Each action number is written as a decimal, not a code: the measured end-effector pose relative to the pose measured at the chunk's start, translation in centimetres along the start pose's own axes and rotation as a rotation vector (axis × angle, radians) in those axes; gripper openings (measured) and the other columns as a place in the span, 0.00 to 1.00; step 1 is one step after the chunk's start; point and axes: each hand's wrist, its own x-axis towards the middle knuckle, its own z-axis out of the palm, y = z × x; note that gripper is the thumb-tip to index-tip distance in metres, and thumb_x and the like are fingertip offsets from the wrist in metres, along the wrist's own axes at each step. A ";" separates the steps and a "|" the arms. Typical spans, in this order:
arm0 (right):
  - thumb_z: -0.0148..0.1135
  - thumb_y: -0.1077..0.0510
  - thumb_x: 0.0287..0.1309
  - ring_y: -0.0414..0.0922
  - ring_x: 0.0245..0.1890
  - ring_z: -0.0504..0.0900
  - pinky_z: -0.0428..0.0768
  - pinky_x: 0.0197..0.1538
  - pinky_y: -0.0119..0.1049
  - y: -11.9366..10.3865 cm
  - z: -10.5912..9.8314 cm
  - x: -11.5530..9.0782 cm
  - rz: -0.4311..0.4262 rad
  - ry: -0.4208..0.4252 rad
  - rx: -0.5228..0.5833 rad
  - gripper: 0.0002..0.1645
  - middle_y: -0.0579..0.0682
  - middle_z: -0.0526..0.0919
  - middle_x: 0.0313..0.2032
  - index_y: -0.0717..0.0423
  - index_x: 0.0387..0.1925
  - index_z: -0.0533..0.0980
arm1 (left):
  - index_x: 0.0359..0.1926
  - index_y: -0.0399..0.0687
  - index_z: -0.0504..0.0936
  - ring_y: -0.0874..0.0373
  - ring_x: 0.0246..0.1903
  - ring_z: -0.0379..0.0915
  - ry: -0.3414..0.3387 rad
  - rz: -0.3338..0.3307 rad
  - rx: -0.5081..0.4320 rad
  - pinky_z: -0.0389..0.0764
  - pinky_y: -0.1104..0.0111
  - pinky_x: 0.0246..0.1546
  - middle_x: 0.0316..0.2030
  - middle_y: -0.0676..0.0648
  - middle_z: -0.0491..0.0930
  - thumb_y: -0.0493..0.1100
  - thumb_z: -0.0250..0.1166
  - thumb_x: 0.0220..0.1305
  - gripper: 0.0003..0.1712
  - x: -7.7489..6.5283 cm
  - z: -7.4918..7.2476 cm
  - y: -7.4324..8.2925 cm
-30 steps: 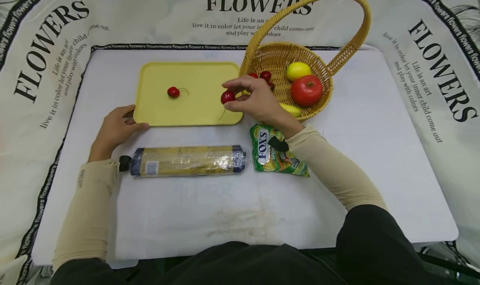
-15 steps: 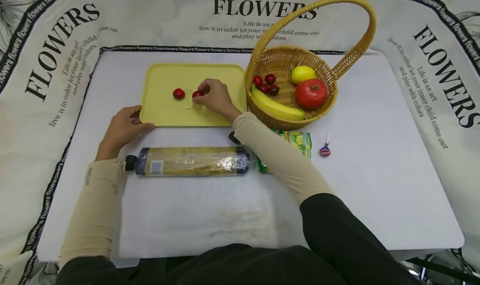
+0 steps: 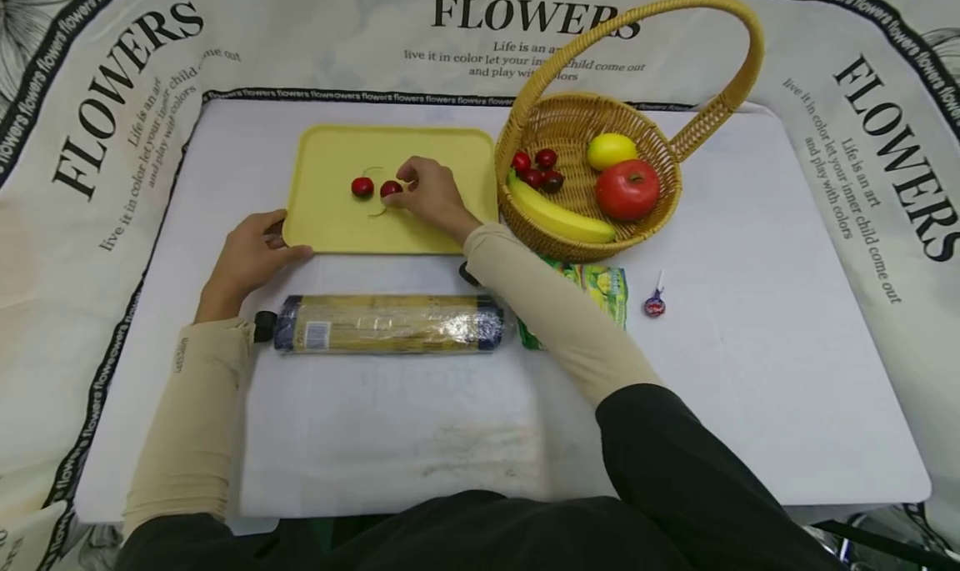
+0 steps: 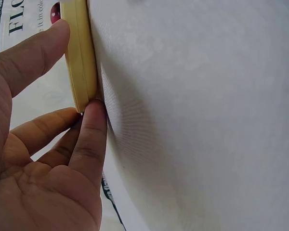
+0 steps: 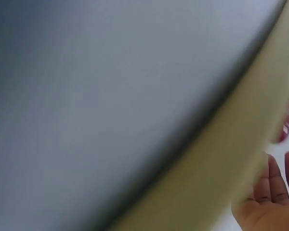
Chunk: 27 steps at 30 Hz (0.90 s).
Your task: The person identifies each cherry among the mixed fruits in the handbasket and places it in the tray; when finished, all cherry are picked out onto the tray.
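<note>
Cherry shift: since one second ago, the right hand [image 3: 432, 192] has carried the round, glossy, dark-red cherry [image 3: 390, 188] from the right end of the rectangular yellow tray [image 3: 330, 154] to its middle.
Cherry grip: pinched between right thumb and finger.
Beside the cherry: a round, stemmed, bright-red cherry [image 3: 362, 187], just left, between the hands.
Tray corner: near-left, gripped by the left hand [image 3: 249, 254], well apart from the pinched cherry.
Tray's right: round tan wicker basket [image 3: 564, 247], just beside.
Tray's near side: long gold-and-navy wrapped packet [image 3: 397, 323].
</note>
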 end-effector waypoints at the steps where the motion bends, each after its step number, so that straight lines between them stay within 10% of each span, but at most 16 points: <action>1: 0.73 0.51 0.57 0.44 0.49 0.79 0.80 0.50 0.32 0.1 -0.4 -0.3 -0.009 -0.016 0.006 0.24 0.52 0.82 0.51 0.58 0.51 0.78 | 0.75 0.30 0.52 0.33 0.63 0.68 -0.002 -0.003 -0.001 0.74 0.48 0.64 0.68 0.25 0.61 0.46 0.71 0.62 0.51 0.0 0.0 -0.1; 6: 0.71 0.57 0.59 0.48 0.51 0.81 0.81 0.54 0.36 -0.3 -4.3 -3.4 -0.128 -0.217 0.039 0.22 0.57 0.81 0.54 0.62 0.53 0.78 | 0.75 0.31 0.52 0.33 0.62 0.68 0.000 -0.008 0.002 0.74 0.47 0.63 0.67 0.26 0.62 0.48 0.71 0.62 0.52 -0.2 0.1 -0.2; 11: 0.68 0.62 0.60 0.53 0.55 0.80 0.82 0.58 0.38 -0.3 -10.7 -7.7 -0.215 -0.752 0.053 0.25 0.59 0.80 0.57 0.64 0.58 0.76 | 0.75 0.32 0.52 0.33 0.62 0.68 -0.008 -0.010 -0.002 0.74 0.47 0.63 0.68 0.26 0.62 0.49 0.72 0.62 0.53 0.0 0.1 -0.2; 14: 0.68 0.63 0.60 0.54 0.52 0.83 0.84 0.56 0.39 0.2 -15.0 -9.1 -0.224 -0.927 0.080 0.23 0.56 0.83 0.53 0.65 0.56 0.78 | 0.75 0.31 0.52 0.33 0.62 0.68 -0.010 -0.015 0.008 0.74 0.46 0.63 0.68 0.26 0.62 0.50 0.71 0.62 0.53 0.0 -0.1 -0.1; 17: 0.68 0.65 0.60 0.51 0.46 0.85 0.86 0.52 0.38 1.1 -18.9 -8.9 -0.241 -0.853 0.144 0.19 0.53 0.87 0.45 0.71 0.51 0.79 | 0.75 0.31 0.52 0.33 0.62 0.68 -0.002 -0.017 0.023 0.74 0.46 0.63 0.68 0.26 0.62 0.51 0.71 0.62 0.53 0.0 -0.3 -0.1; 20: 0.68 0.68 0.58 0.46 0.44 0.86 0.86 0.51 0.34 2.5 -21.5 -7.4 -0.191 -0.600 0.209 0.17 0.50 0.88 0.43 0.71 0.49 0.80 | 0.75 0.31 0.52 0.33 0.62 0.67 0.001 -0.024 0.035 0.73 0.45 0.63 0.68 0.25 0.61 0.52 0.71 0.62 0.53 -0.1 -0.4 -0.1; 27: 0.69 0.62 0.59 0.45 0.51 0.81 0.79 0.63 0.42 6.5 -21.7 -2.9 0.174 -0.117 0.340 0.25 0.52 0.79 0.58 0.60 0.59 0.78 | 0.76 0.31 0.50 0.33 0.64 0.66 -0.017 -0.019 -0.011 0.72 0.46 0.65 0.68 0.25 0.60 0.49 0.70 0.63 0.52 -0.2 0.3 0.1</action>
